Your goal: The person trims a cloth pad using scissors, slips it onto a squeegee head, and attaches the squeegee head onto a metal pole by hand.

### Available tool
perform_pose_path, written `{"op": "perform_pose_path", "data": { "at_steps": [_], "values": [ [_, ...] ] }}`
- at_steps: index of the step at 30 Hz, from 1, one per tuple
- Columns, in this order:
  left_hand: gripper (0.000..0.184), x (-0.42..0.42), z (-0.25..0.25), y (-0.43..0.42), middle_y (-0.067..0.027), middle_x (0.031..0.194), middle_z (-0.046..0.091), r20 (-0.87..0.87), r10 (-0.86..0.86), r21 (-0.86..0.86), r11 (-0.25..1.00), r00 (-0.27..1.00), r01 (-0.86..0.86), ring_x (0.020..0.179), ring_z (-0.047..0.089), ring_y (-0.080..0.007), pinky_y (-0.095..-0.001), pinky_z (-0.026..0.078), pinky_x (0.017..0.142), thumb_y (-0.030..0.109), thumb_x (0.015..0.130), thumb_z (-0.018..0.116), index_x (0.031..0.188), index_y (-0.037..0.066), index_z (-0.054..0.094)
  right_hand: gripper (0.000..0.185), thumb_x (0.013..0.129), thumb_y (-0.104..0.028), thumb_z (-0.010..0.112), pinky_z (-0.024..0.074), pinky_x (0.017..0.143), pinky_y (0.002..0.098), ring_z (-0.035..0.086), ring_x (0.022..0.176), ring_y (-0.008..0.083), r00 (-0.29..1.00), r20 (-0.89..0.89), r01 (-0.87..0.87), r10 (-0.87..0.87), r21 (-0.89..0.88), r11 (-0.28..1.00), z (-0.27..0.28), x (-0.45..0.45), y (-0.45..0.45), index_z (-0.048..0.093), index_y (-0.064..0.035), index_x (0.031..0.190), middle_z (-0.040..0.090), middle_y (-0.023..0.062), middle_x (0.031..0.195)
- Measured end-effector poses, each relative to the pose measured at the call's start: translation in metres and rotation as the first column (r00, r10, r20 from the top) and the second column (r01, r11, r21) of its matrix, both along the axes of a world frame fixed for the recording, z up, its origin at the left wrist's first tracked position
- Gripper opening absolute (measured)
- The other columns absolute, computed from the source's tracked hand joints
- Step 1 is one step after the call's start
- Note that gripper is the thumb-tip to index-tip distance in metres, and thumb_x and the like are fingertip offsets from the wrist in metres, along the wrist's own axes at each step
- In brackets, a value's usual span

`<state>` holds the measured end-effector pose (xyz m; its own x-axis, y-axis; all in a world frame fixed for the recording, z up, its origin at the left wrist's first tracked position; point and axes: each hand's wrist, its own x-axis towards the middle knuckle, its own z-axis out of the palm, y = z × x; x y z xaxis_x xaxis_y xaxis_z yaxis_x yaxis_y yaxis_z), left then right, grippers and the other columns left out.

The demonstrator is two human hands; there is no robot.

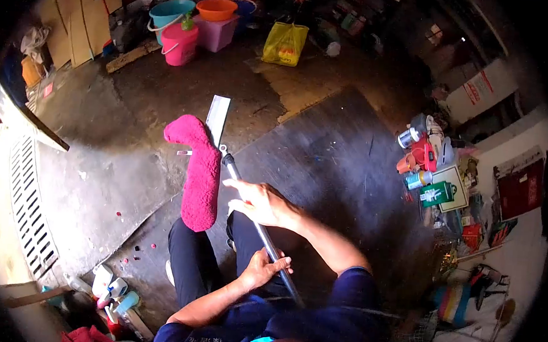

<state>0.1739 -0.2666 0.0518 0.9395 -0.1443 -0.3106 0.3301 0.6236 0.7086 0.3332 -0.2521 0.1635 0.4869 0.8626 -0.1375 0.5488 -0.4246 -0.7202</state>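
A silver pole (269, 242) slants up from my lap. At its far end a pink fluffy mop head (201, 183) hangs to the left, bent at the top, with its lower end close above my knee. Beside the fluffy part a flat white strip (217, 120) sticks out near the pole's joint. My left hand (262, 269) is closed around the lower part of the pole. Higher up, my right hand (263, 202) lies across the pole and grips it, with the index finger stretched out; its palm side is hidden.
A pink bucket (180, 47), a teal bucket (171, 11), an orange basin (217, 9) and a yellow bag (285, 44) stand at the back. Cans and a green box (435, 194) crowd the right side. Bottles (102, 279) are at lower left, near a floor grate (29, 201).
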Motion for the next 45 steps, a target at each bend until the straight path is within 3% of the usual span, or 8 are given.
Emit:
{"op": "perform_pose_path", "data": {
  "at_steps": [3,7,9,25,29,35,41,45],
  "values": [
    [0.025,0.002,-0.001,-0.003,-0.0103,0.08,0.062,0.022,-0.01,0.016,1.0,1.0,0.01,0.075,0.067,-0.0227,-0.0333,0.055,0.069,0.012,0.087,0.066,0.096,-0.003,0.048,0.05,0.086,-0.024,0.062,0.0411,0.049,0.0349,0.047,0.049,0.0153,1.0,-0.003,-0.005,0.005,0.027,1.0,0.021,0.003,0.021,0.046,-0.0078,0.131,0.049,0.012,0.056],
    [0.026,0.003,0.004,-0.005,-0.0111,0.081,0.062,-0.018,-0.009,-0.003,1.0,1.0,0.009,0.074,0.066,-0.0215,-0.0328,0.054,0.069,0.013,0.088,0.064,0.096,-0.004,0.047,0.057,0.083,-0.027,0.059,0.0502,0.08,0.045,0.064,0.09,0.0386,0.996,0.013,-0.094,0.093,0.199,0.976,-0.001,0.001,0.051,0.043,-0.001,0.131,0.062,0.0287,0.096],
    [0.026,0.005,-0.001,-0.006,-0.0109,0.08,0.062,0.016,-0.016,-0.022,1.0,1.0,0.016,0.075,0.066,-0.0214,-0.0324,0.054,0.069,0.013,0.088,0.064,0.096,-0.004,0.047,0.057,0.083,-0.026,0.059,0.0473,0.059,0.0385,0.059,0.06,0.0241,0.989,0.003,-0.15,0.151,0.102,0.983,-0.025,0.005,0.06,0.043,-0.0022,0.132,0.059,0.0189,0.068],
    [0.021,0.007,0.006,-0.001,-0.0095,0.079,0.062,0.006,-0.028,-0.026,0.999,1.0,0.028,0.076,0.066,-0.021,-0.0323,0.054,0.069,0.014,0.088,0.064,0.094,-0.001,0.05,0.059,0.082,-0.028,0.062,0.0509,0.073,0.0372,0.065,0.085,0.0293,0.99,0.135,0.015,-0.049,0.239,0.971,-0.035,0.045,0.081,0.043,0.0009,0.131,0.064,0.0244,0.099],
    [0.018,0.006,-0.001,-0.001,-0.0088,0.081,0.062,0.002,-0.034,-0.052,0.998,0.999,0.034,0.078,0.066,-0.021,-0.0336,0.056,0.072,0.01,0.089,0.062,0.095,0.0,0.049,0.064,0.083,-0.028,0.061,0.0501,0.074,0.0395,0.065,0.08,0.0306,0.959,0.005,-0.278,0.282,0.187,0.942,-0.066,-0.004,0.066,0.038,0.0041,0.134,0.063,0.0269,0.089],
    [0.023,0.0,-0.014,0.0,-0.0062,0.081,0.064,0.198,0.013,0.06,0.998,0.98,-0.026,0.075,0.064,-0.0166,-0.029,0.051,0.063,0.02,0.09,0.062,0.102,0.001,0.058,0.073,0.084,-0.03,0.058,0.0482,0.074,0.0494,0.062,0.084,0.0425,0.74,-0.253,-0.67,0.623,-0.357,0.651,-0.043,-0.09,0.07,0.025,0.0008,0.141,0.061,0.0311,0.084],
    [0.023,0.003,-0.028,-0.007,-0.0078,0.091,0.065,0.232,0.043,-0.049,0.998,0.972,-0.033,0.082,0.062,-0.0175,-0.0337,0.053,0.075,0.006,0.088,0.062,0.109,0.0,0.056,0.067,0.083,-0.028,0.058,0.0467,0.087,0.0442,0.057,0.101,0.0454,0.914,-0.174,-0.404,0.367,-0.307,0.862,-0.049,-0.08,0.141,0.031,0.0034,0.136,0.056,0.0354,0.106],
    [0.022,0.002,-0.027,-0.007,-0.0087,0.089,0.065,0.32,0.147,-0.148,0.984,0.936,-0.103,0.085,0.063,-0.0193,-0.0343,0.052,0.076,0.009,0.088,0.061,0.108,0.001,0.057,0.056,0.084,-0.027,0.058,0.0467,0.088,0.0436,0.059,0.099,0.0415,0.858,-0.154,-0.506,0.49,-0.092,0.857,-0.084,-0.111,0.141,0.043,-0.002,0.131,0.059,0.0315,0.106]
  ]
}}
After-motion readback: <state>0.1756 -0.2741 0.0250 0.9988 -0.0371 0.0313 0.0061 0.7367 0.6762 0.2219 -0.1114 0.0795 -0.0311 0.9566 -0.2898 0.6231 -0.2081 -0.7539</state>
